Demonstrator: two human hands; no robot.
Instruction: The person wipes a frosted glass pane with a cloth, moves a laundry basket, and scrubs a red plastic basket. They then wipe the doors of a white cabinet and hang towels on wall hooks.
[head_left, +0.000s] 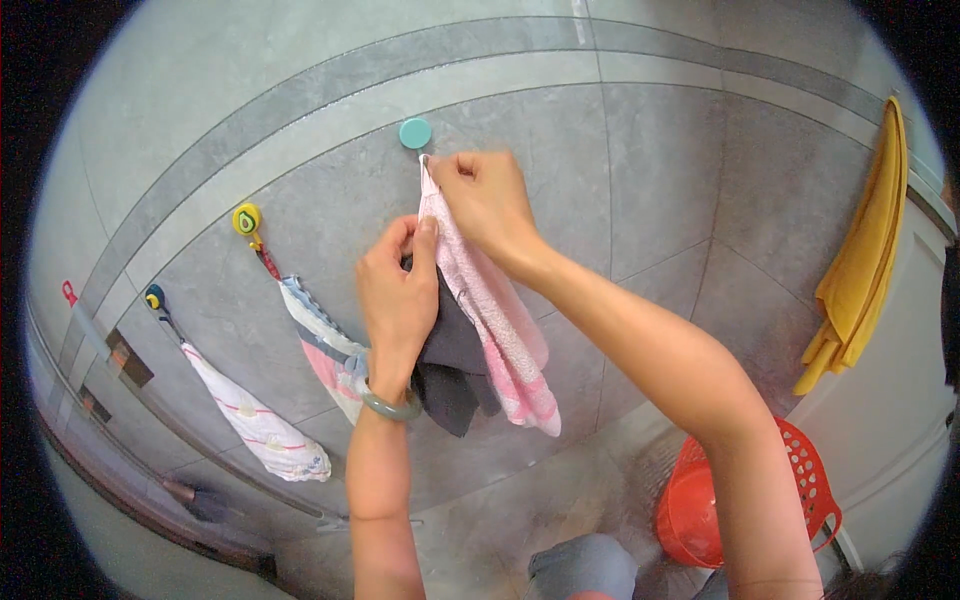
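A pink and white terry towel (487, 330) hangs against the tiled wall below a round turquoise wall hook (415, 133). My right hand (487, 195) pinches the white hanging loop (425, 169) at the towel's top, just under the hook. Whether the loop sits on the hook cannot be made out behind my fingers. Lower down, my left hand (397, 285) grips the towel's upper edge between thumb and fingers. A dark grey cloth (454, 352) hangs beside the towel, its top hidden behind my left hand. A jade-coloured bangle (390, 405) circles my left wrist.
On the left, a yellow avocado hook (246, 220) holds a striped towel (326, 349), and a dark blue hook (155, 297) a white patterned one (259, 420). At right hangs a mustard cloth (862, 277). A red plastic basket (686, 517) stands on the floor behind my right forearm.
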